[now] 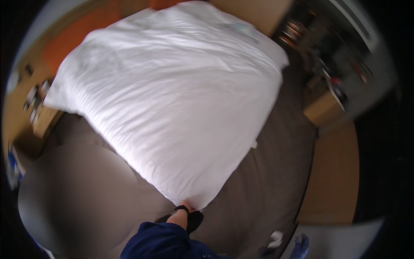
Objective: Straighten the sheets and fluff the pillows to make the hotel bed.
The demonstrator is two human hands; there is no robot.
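Observation:
A large white duvet [181, 97] spreads out in front of me, wrinkled, its near end narrowing to a corner. My left hand [187, 204], bare with a black wristband and a navy sleeve behind it, grips that near corner; the cloth partly hides the fingers. Just below the wrist is a black shoe [195, 222]. At the lower right edge a bluish, hand-shaped form [300, 247] shows with fingers apart, holding nothing visible; whether it is my right hand cannot be told.
Brown floor [275, 168] surrounds the duvet's near sides. A wooden unit [323, 103] with blurred items stands at right, a wooden bedside shelf [47, 119] at left. An orange panel [81, 35] lies behind. A blurred white object [276, 239] is at lower right.

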